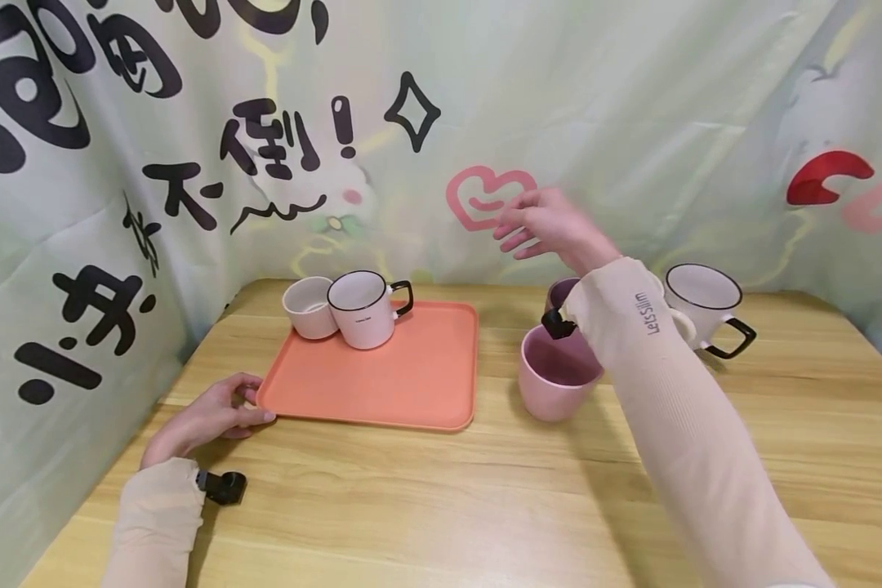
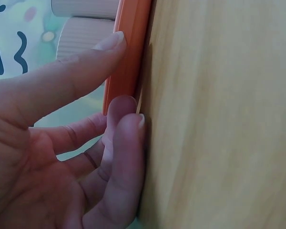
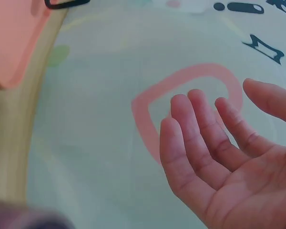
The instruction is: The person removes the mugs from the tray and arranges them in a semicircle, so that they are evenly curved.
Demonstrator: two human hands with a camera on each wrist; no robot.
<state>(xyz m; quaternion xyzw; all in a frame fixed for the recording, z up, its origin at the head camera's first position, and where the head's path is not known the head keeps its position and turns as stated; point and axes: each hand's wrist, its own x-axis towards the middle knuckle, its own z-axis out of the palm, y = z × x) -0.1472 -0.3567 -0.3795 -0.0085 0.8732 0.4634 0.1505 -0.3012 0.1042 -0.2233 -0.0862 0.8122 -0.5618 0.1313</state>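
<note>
My left hand (image 1: 216, 412) is at the near left corner of an orange tray (image 1: 426, 384), thumb on its edge and curled fingers around the corner, as the left wrist view shows. On the tray's far left part stand a white mug (image 1: 363, 314) with a dark rim and black handle and a plain off-white cup (image 1: 310, 308). Raised above the table, my right hand (image 1: 551, 227) holds nothing, its fingers relaxed and apart in the right wrist view. Below the right forearm is a pink cup (image 1: 547, 392), with another purplish-pink cup (image 1: 559, 292) behind it, partly hidden.
Right of the forearm stands another white mug (image 1: 701, 298) with a black handle. A cream handle (image 1: 683, 325) shows beside the sleeve; its body is hidden. A printed curtain (image 1: 617, 106) hangs behind and left of the wooden table (image 1: 382, 506).
</note>
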